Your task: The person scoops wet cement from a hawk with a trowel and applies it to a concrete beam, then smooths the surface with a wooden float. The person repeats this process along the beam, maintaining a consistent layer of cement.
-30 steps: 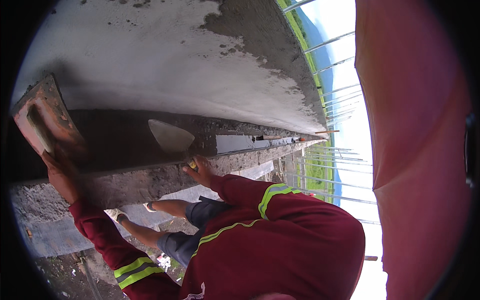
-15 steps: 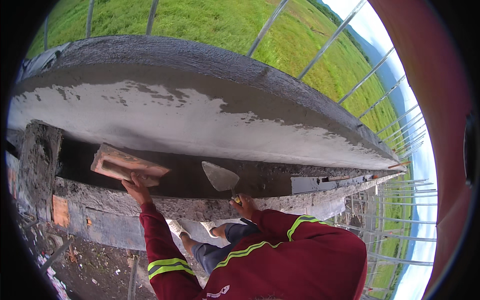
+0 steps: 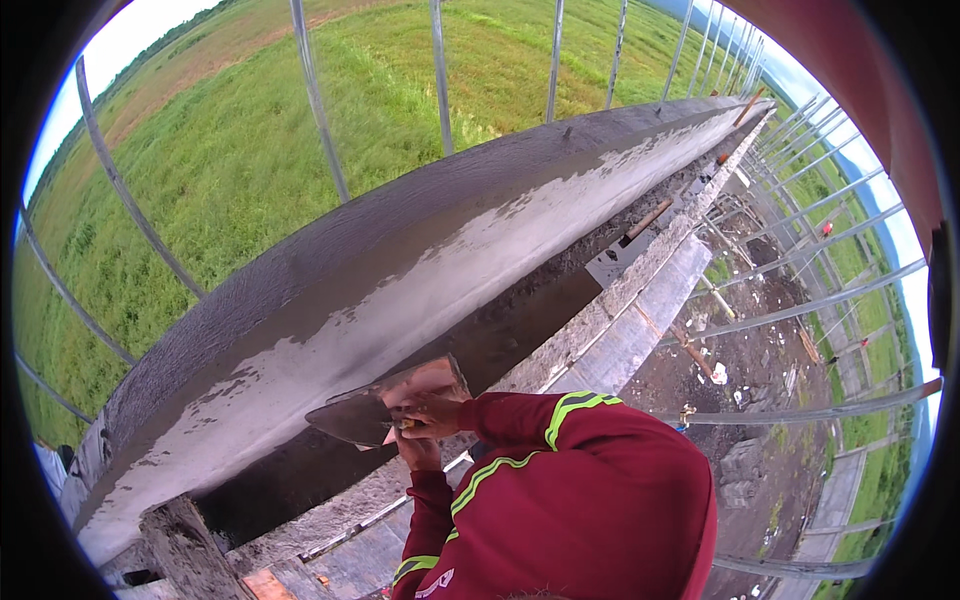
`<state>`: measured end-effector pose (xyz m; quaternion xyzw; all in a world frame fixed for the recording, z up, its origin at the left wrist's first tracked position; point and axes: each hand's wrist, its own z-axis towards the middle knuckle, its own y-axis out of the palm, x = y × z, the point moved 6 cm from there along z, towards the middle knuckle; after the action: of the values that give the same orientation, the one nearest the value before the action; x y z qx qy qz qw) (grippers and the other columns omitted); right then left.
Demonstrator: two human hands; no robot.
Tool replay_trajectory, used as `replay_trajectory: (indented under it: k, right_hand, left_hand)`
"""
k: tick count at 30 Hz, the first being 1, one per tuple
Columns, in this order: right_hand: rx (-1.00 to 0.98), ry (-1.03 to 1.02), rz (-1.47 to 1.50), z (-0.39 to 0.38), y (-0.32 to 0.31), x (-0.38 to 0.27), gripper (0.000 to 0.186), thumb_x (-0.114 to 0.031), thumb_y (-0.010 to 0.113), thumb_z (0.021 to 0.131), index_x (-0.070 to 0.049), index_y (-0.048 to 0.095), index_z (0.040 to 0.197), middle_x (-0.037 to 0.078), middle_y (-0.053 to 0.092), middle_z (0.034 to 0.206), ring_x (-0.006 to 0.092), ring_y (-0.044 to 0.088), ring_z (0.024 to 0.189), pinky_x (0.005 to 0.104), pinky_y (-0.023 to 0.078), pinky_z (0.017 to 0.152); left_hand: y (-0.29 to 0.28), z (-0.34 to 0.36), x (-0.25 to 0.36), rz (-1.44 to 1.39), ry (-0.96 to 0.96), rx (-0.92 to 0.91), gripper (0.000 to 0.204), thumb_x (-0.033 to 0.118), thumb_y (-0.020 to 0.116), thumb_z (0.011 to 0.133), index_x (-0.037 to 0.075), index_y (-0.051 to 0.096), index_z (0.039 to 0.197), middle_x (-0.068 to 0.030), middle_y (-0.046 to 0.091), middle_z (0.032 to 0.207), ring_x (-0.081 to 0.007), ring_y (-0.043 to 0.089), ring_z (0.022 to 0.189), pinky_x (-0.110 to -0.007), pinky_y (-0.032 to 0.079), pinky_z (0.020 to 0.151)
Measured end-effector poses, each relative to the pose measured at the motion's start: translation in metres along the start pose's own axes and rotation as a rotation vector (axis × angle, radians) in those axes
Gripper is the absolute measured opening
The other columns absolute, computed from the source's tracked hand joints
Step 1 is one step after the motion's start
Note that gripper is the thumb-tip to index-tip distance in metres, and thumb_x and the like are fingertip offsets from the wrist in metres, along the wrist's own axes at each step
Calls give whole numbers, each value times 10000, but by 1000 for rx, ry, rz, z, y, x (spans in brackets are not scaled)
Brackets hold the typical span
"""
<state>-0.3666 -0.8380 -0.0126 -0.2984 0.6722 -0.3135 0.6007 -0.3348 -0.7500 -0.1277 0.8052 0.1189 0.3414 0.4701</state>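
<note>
My right hand (image 3: 436, 414) is closed round the handle of a pointing trowel (image 3: 350, 416), whose broad grey blade points left. Just below it, my left hand (image 3: 418, 454) holds an orange-brown rectangular plastering float (image 3: 432, 377). The two hands are close together, and the trowel blade overlaps part of the float. Both tools are over the dark, wet-looking trough (image 3: 275, 485) beside the wall. My left fingers and the float's grip are mostly hidden by the right hand.
A long wall (image 3: 330, 355), partly coated in darker mortar, runs beyond the trough. Metal rods (image 3: 440, 80) rise along its top. A pale board (image 3: 622, 258) and a wooden handle (image 3: 648, 220) lie further along the trough. Debris-strewn ground (image 3: 760, 420) is below right.
My hands have come together, bringing the trowel against or over the float. The float has turned and moved right. My view has swung left, so the wall now slants up to the right.
</note>
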Motion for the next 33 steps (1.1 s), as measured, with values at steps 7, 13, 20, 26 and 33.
replay_trajectory:
  k: [7,13,20,26,33]
  right_hand:
    - [172,379,114,-62,-32,56,607,-597,501,952,-138,623,1330,195,592,1288,399,561,1211,503,408,1059]
    - [196,572,204,-68,-38,89,607,-614,497,946,-96,680,1203,211,596,1221,385,596,1160,479,470,993]
    - [107,470,69,-72,-35,89,579,-603,557,912,-155,649,1268,234,487,1309,395,615,1124,494,515,929]
    - [-124,388,46,-76,-32,85,787,-618,607,855,-111,505,1448,270,372,1524,449,549,1256,496,439,1070]
    - [-71,367,131,-83,-37,104,868,-600,654,836,-23,462,1455,314,523,1401,442,557,1261,488,441,1068]
  left_hand:
    - [86,-23,-52,-50,-305,-201,472,440,457,1038,92,544,1344,-95,588,1349,-224,556,1251,-378,438,1064]
    - [101,-13,-58,89,-420,43,453,462,467,1031,114,536,1313,-84,573,1327,-270,575,1202,-428,440,1065]
    - [104,-27,-64,231,-552,185,488,475,525,1007,157,483,1374,-84,549,1322,-295,557,1195,-541,435,1043]
    - [94,-36,-59,967,-206,-122,310,289,542,993,79,563,1220,-108,603,1207,-274,589,1169,-476,516,966]
    - [44,-48,14,486,-91,522,216,322,540,996,110,576,994,-41,617,751,-154,625,648,-288,519,534]
